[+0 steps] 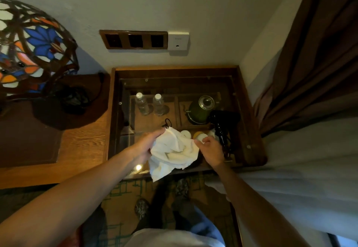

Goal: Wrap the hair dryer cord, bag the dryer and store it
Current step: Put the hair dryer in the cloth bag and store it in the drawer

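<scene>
I can't read any text from here. The white wall plate point(178, 41) beside the wooden switch panel point(133, 39) carries a small grey mark near its top, but it is too blurred for me to make out. The two water bottles point(150, 103) under the glass show no legible labels.

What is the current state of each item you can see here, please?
White cloth bag: crumpled, held by both hands.
Left hand: gripping the bag's top.
Right hand: pinching the bag's edge.
Hair dryer: unbagged, lying on the glass top.
Water bottles: upright, capped.
Green kettle: lidded.
</scene>
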